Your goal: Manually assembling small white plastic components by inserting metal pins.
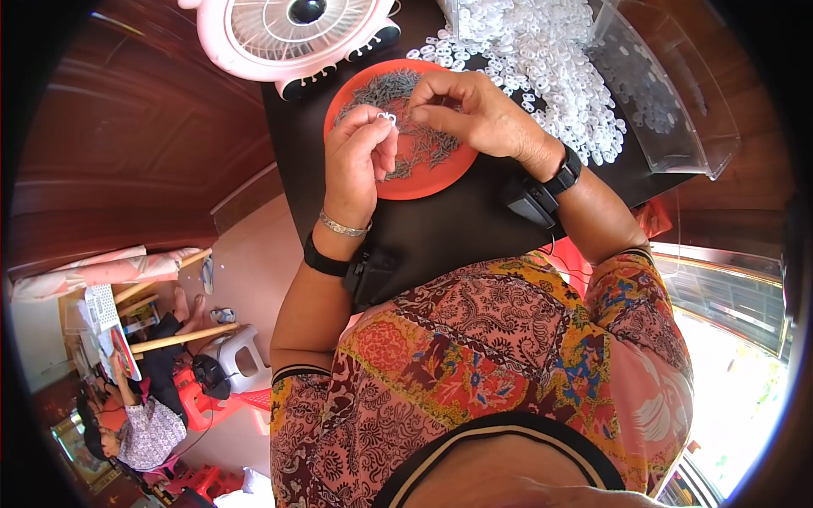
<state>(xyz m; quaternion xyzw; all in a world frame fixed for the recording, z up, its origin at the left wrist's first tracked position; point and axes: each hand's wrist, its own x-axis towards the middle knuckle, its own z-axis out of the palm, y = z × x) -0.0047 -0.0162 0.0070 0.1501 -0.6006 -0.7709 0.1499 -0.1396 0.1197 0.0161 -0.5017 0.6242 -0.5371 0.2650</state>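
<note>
Head view, looking down at a dark table [440, 229]. The left hand [360, 161] is raised over the left part of a round orange plate [423, 173]; its thumb and forefinger are pressed together on a small white plastic ring [388, 118], which sits at the fingertips above the plate's upper-left area. The ring is too small to tell its long axis with certainty; it appears to lie roughly left to right, its open face turned toward the camera.

The right hand [474, 114] hovers over the upper part of the plate, fingers curled inward with the tips drawn close together; whether they pinch anything cannot be told. Its fingertips point left, toward the ring, and stand just beside it.

The plate carries a loose heap of small dark screws [415, 135] lying at mixed angles. Beyond the plate, at upper right, a pile of white plastic rings [559, 68] spreads across the table, partly beside a clear plastic box [677, 110]. A pink desk fan [288, 34] stands at the table's far left edge. Each wrist carries a black band with a small black device. At lower left, well apart, another person [144, 423] sits on the floor near a white stool [237, 351].
</note>
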